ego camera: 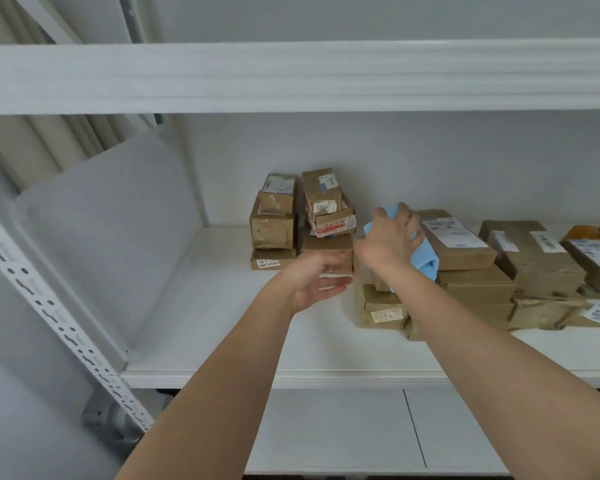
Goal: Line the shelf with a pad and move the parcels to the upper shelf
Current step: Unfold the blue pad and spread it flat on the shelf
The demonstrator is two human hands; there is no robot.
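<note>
The white shelving unit (291,372) fills the view, with the upper shelf (291,77) running as a broad band across the top; its surface cannot be seen from here. The lower shelf is bare on its left half, while brown parcels (534,258) crowd the middle and right, stacked two and three high. A far stack (274,223) stands toward the back wall, another leaning stack (328,206) just right of it, and a low parcel marked 1402 (381,306) sits nearer.

The right hand (392,237) is closed around a bunched light-blue pad (426,261), held above the parcels in the middle of the shelf. The left hand (316,282) is open, palm turned right, fingers curved, just beside a small parcel (329,251) and gripping nothing.

The step in hand looks like getting the pad ready to spread. To do it well, the open hand should take a free corner so both hands can shake the pad flat, clear of the leaning stack, which would tip at a nudge. Then lift it to the upper shelf, lay it from the far edge toward the near edge, and smooth out folds before any parcel goes on top.
</note>
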